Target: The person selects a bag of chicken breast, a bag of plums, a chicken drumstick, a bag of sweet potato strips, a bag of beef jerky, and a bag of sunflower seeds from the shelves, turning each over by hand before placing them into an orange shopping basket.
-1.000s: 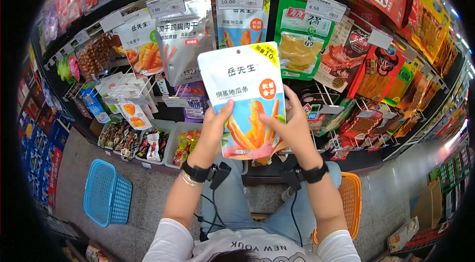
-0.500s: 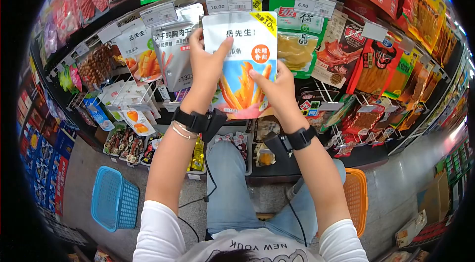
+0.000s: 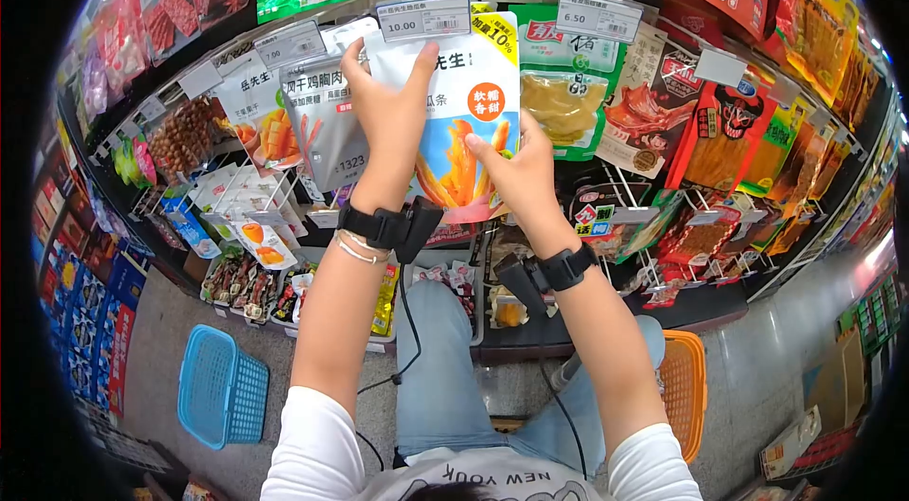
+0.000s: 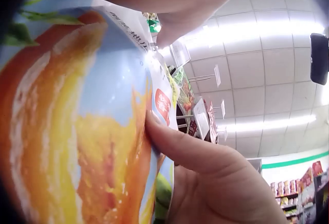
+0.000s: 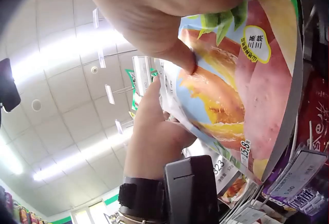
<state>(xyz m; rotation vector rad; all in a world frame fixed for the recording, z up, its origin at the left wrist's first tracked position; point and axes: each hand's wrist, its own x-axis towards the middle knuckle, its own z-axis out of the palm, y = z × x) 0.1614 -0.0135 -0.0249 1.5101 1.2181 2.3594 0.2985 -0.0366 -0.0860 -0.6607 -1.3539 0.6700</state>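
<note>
A white and blue snack pouch [image 3: 457, 146] with orange strips printed on it stands upright at the shelf front, its top edge just under the 10.00 price tag [image 3: 423, 19]. My left hand [image 3: 390, 118] grips its upper left side, thumb on the front and fingers around the left edge. My right hand [image 3: 524, 175] holds the lower right edge, thumb on the printed front, the other fingers behind. In the right wrist view the pouch [image 5: 221, 85] shows its lower front, with the right thumb pressing on it. The left wrist view shows the pouch [image 4: 82, 116] close up.
A silver pouch [image 3: 327, 122] hangs on the left and a green pouch [image 3: 565, 103] on the right. Below are bins of small packets [image 3: 239, 285]. A blue basket [image 3: 223, 387] and an orange basket [image 3: 684, 387] stand on the floor.
The pouch has moved up and slightly left, from in front of the body to the shelf under the price tag. My left hand has shifted from its lower left side to its upper left side.
</note>
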